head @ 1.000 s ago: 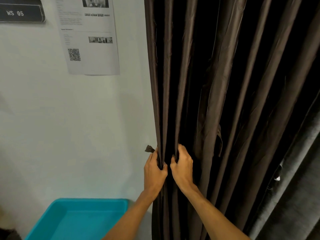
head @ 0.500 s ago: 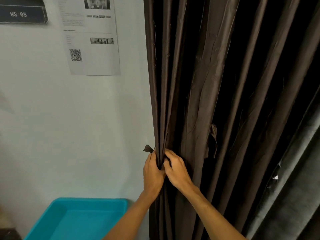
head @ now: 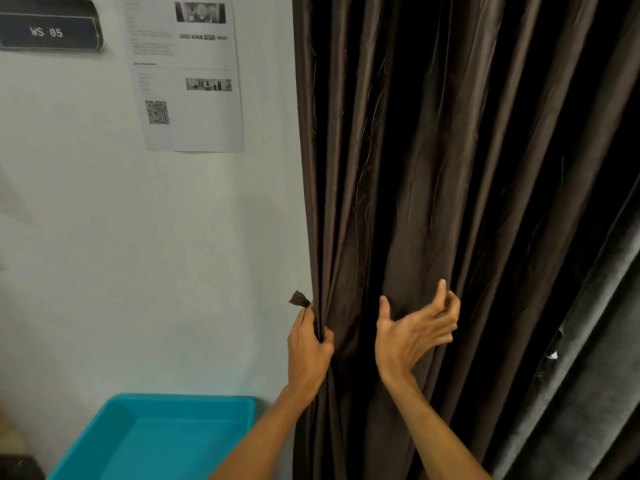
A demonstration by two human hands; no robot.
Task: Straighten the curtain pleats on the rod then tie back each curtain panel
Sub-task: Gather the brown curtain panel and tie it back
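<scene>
Curtain (head: 433, 168) pleats vertical; left hand (head: 308, 344) clamped on edge, right hand (head: 412, 334) seemingly unclenched.

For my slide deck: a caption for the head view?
Left hand grips the brown curtain's edge pleats; open right hand reaches for the next fold.

Two bare forearms rise from the bottom edge — no sleeves, cuffs or gloves on either. The left hand (head: 308, 348) and the right hand (head: 412, 334) carry no rings, and neither wrist wears a watch or band. The right hand's fingers (head: 446, 306) are slim and a little motion-blurred — tendons stand out along its wrist.
</scene>
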